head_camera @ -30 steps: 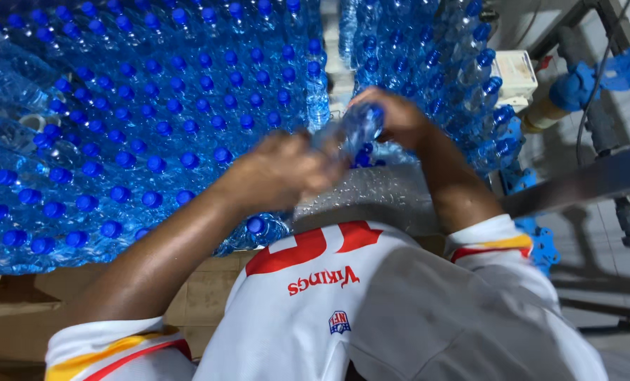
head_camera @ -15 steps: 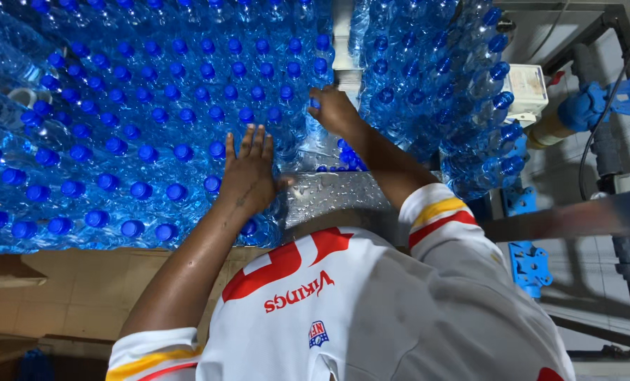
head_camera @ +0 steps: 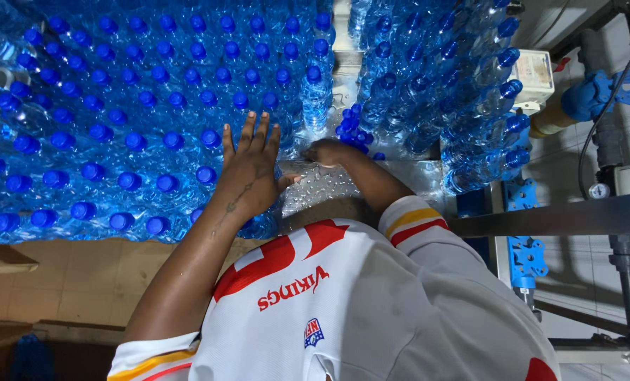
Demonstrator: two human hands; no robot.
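Two hands work at the bottles: the left hand [head_camera: 250, 169], mid-frame, lies flat with fingers spread wide on the blue-capped bottles [head_camera: 117, 120] filling the upper left; the right hand [head_camera: 327, 152], just beside it, curls closed near loose blue caps [head_camera: 354, 130], its hold unclear.

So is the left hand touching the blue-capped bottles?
Touching. The head view shows the left hand pressed flat, fingers spread, against the blue-capped bottles, with no gap.

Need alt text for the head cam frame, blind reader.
Seen from above, a person's left hand lies flat, fingers spread, on a packed mass of clear bottles with blue caps, while the right hand is curled at the gap beside a second bottle stack. A white jersey fills the foreground; blue pipes stand at right.
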